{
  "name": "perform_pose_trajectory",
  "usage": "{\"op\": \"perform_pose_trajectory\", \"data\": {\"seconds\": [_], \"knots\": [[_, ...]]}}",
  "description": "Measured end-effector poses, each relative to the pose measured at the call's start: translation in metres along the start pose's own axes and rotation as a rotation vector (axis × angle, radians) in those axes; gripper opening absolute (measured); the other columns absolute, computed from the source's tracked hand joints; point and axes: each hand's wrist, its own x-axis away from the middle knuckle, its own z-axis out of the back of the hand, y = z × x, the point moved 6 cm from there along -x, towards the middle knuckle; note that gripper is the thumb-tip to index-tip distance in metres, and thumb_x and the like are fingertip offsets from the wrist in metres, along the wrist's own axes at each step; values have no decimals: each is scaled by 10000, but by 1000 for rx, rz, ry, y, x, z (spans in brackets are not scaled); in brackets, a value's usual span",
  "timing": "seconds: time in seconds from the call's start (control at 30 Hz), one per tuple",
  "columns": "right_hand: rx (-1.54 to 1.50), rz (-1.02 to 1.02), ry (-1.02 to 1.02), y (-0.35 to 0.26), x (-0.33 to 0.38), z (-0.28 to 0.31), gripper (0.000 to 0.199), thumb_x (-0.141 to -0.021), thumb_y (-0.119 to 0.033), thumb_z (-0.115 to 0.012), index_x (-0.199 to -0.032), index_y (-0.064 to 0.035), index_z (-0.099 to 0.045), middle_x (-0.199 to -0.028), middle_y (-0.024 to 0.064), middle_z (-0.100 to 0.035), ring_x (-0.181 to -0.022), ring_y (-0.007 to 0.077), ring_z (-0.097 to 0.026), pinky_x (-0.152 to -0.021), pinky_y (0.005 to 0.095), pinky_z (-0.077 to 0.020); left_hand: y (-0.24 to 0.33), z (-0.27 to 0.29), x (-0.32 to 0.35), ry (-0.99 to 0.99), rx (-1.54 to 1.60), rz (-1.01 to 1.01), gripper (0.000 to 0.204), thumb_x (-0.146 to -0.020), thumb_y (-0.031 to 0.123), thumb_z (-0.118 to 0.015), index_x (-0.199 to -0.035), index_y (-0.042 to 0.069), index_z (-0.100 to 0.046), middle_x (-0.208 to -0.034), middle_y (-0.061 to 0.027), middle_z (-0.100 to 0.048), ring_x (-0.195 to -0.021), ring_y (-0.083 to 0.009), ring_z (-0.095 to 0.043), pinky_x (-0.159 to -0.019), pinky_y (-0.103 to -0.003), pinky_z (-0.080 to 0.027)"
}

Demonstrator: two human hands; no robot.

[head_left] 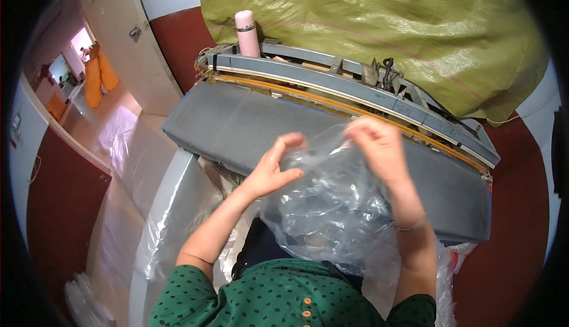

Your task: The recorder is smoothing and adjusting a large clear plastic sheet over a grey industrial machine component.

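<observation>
Crumpled clear plastic film hangs in front of my body and spreads over my lap; whether it is a bag or a flat sheet I cannot tell. High on its upper edge, my right hand pinches the film between thumb and fingers. My left hand is beside the film's upper left part, thumb and fingers apart, its fingertips slightly blurred. Behind both hands lies a long grey padded surface of a bench-like machine, partly covered from view by the film.
Along the machine's far side run a grey metal rail and a yellow strip. A pink flask stands there at the left. Olive-green sheeting hangs behind. Plastic-wrapped stock lies left, near an open door.
</observation>
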Motion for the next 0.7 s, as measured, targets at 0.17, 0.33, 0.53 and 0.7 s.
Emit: {"op": "perform_pose_trajectory", "data": {"seconds": [0.17, 0.33, 0.53, 0.7], "knots": [[30, 113, 717, -24, 25, 140, 110, -855, -125, -469, -890, -49, -541, -757, -17, -525, -660, 45, -466, -572, 183, -388, -86, -17, 121, -945, -297, 343, 224, -795, 273, -557, -890, 70, -543, -746, -96, -581, -710, -207, -560, -662, -328, -429], [301, -10, 1047, 14, 114, 297, 166, -853, -183, -483, -870, -32, -550, -775, -27, -521, -696, 56, -456, -642, 190, -371, -175, 124, 213, -751, -893, 657, 271, -653, 122, -564, -923, 113, -582, -872, -127, -590, -824, -301, -559, -710, -392, -434], [928, -252, 1104, 78, 212, 385, 306, -858, -284, -450, -874, 3, -552, -763, 37, -564, -703, 118, -483, -660, 259, -390, -63, 408, 140, 465, -1481, 626, 220, -765, 154, -464, -921, 41, -572, -851, -218, -563, -803, -345, -560, -663, -437, -428], [1152, -391, 1246, 97, 300, 433, 320, -859, -296, -433, -922, -1, -541, -803, 117, -583, -713, 221, -512, -682, 312, -400, 55, 268, 2, 983, -1404, -345, 286, -690, 61, -614, -938, 5, -482, -892, -136, -509, -823, -286, -512, -742, -358, -412]]}}
